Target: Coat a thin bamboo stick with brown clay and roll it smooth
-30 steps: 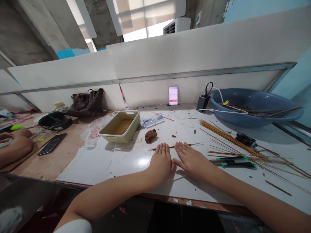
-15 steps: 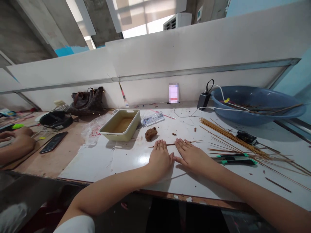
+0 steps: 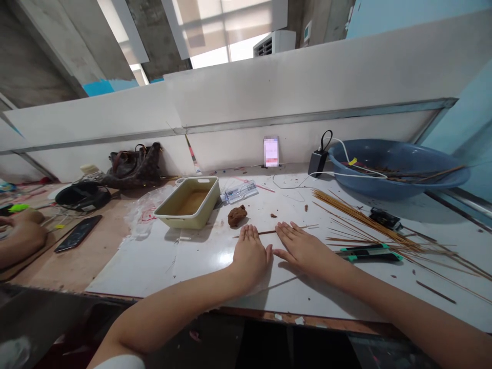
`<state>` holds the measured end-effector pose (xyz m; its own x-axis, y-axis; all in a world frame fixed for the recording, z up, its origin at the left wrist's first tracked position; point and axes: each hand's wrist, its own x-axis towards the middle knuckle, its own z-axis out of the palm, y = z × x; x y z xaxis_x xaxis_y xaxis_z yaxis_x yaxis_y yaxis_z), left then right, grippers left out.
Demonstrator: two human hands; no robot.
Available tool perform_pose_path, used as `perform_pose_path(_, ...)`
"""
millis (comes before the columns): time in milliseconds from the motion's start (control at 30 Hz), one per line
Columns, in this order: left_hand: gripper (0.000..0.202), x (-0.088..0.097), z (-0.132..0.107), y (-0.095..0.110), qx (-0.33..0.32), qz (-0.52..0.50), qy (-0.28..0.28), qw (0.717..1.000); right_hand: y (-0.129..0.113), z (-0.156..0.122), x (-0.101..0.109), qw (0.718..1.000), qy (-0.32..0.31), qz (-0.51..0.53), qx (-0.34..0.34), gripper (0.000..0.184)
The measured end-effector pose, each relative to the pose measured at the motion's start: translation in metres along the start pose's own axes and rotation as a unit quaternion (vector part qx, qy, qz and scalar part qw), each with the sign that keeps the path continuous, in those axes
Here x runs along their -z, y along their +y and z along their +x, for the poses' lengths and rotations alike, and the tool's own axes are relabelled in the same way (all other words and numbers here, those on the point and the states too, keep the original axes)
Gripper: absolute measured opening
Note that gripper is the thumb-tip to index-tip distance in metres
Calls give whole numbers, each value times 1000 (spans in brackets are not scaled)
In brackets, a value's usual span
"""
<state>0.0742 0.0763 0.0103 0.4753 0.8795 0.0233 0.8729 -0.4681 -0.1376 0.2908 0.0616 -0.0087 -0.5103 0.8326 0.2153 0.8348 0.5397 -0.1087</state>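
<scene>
My left hand (image 3: 251,254) lies palm down on the white table surface, fingers stretched out over a thin stick (image 3: 267,232). Beside it my right hand (image 3: 299,244) is flat too, its fingertips resting on the same stick further right. Between the two hands a brown, seemingly coated stretch of the stick shows; its thin ends reach out on both sides, and the parts under the fingers are hidden. The thumbs point towards each other, close together. Just beyond my left fingertips sits a brown clay-like lump (image 3: 237,216), with a small crumb (image 3: 273,216) to its right.
A cream tub (image 3: 184,224) stands left of the lump. To the right lie a bundle of thin sticks (image 3: 357,218) and a green-black utility knife (image 3: 369,252), before a blue basin (image 3: 400,187). A lit phone (image 3: 271,152) leans at the back. Another person's arm (image 3: 23,238) rests far left.
The view has shifted slightly. My fingers are a little further apart, so more of the stick shows between my hands. Both hands stay flat on it.
</scene>
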Motion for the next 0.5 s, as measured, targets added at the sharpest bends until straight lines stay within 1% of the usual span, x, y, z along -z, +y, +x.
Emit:
perform_pose_path(133, 76, 4, 13, -4, 19, -8, 10, 1000, 10, 7, -5, 1000, -1, 12, -4, 82)
perform_pose_path(200, 78, 5, 11, -3, 25, -4, 1, 1000, 11, 6, -8, 1000, 6, 12, -3, 83)
perform_pose_path(300, 81, 6, -1, 2, 23, 10, -22, 999, 7, -1, -9, 1000, 11, 0, 8, 86)
perform_pose_path(367, 81, 5, -7, 4, 17, 15, -26, 999, 4, -5, -10, 1000, 11, -9, 13, 87)
perform_pose_path(433, 81, 4, -6, 4, 17, 14, -22, 999, 3, -5, -11, 1000, 11, -14, 9, 87)
perform_pose_path(500, 81, 4, 0, 1, 26, 12, -15, 999, 5, -2, -12, 1000, 13, -11, -3, 85)
